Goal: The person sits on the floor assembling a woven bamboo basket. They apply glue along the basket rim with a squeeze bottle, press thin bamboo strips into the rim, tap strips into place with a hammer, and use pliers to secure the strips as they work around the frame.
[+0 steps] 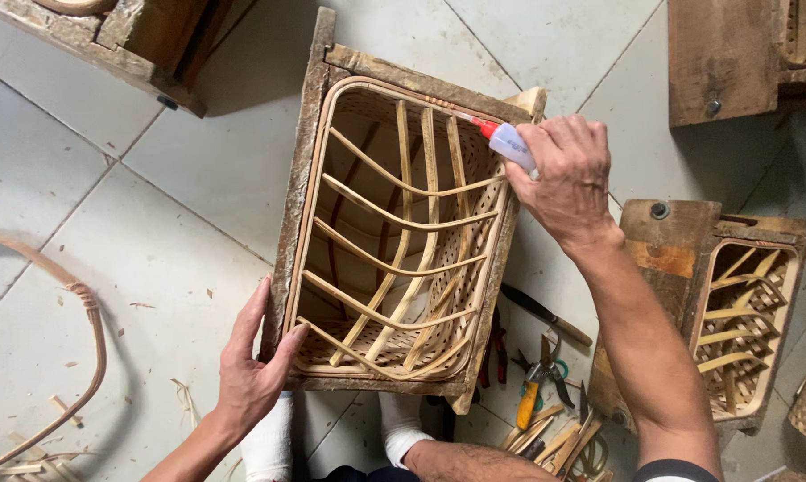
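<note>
Right hand [568, 174] tips glue bottle [508, 141] at basket [394, 236] rim — left hand [253, 361] steadies the frame [297, 192] edge.

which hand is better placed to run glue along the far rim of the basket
Right. The right hand holds the glue bottle, nozzle at the basket rim; the left hand braces the wooden mould.

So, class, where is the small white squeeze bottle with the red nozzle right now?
The small white squeeze bottle with the red nozzle is in the right hand, its tip at the far right corner of the woven bamboo basket.
</note>
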A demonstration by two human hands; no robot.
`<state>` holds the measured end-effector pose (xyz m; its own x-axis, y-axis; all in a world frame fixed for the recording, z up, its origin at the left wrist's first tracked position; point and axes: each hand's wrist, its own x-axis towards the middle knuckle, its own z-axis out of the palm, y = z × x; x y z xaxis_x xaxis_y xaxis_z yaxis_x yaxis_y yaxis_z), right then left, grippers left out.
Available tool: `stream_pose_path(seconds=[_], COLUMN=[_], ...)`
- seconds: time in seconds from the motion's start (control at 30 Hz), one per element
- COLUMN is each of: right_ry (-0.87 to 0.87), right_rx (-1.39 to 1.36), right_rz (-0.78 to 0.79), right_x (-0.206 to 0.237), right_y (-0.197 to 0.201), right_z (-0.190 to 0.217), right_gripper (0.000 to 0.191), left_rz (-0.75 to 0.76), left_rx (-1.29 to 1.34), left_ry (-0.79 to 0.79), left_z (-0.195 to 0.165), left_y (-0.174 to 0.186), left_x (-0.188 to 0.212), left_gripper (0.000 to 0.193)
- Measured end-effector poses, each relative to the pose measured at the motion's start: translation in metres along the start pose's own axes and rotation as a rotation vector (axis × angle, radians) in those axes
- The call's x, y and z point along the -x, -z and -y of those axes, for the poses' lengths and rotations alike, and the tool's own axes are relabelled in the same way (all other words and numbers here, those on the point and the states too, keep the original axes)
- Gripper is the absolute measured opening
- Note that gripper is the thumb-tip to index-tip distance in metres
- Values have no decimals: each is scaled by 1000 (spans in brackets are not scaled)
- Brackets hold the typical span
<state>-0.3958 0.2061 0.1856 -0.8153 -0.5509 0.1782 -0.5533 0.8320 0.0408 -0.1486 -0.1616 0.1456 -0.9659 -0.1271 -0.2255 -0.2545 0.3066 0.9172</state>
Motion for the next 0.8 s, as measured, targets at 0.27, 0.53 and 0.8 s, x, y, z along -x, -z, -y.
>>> stream_pose_path(seconds=[0.27, 0.53, 0.8], right_ry=[-59, -59, -73], right_rx=[17, 32, 41], right_rz=[24, 26, 22], right_x=[21, 26, 35], right_y=[12, 2, 15], right_z=[-19, -20, -21], right_gripper=[25, 27, 26], left_rz=[6, 15, 19], left_rx=[21, 14, -3], left_ry=[21, 22, -5], left_z=[1, 0, 2], left_y=[2, 2, 1], left_x=[1, 3, 8], left_gripper=[75, 78, 84])
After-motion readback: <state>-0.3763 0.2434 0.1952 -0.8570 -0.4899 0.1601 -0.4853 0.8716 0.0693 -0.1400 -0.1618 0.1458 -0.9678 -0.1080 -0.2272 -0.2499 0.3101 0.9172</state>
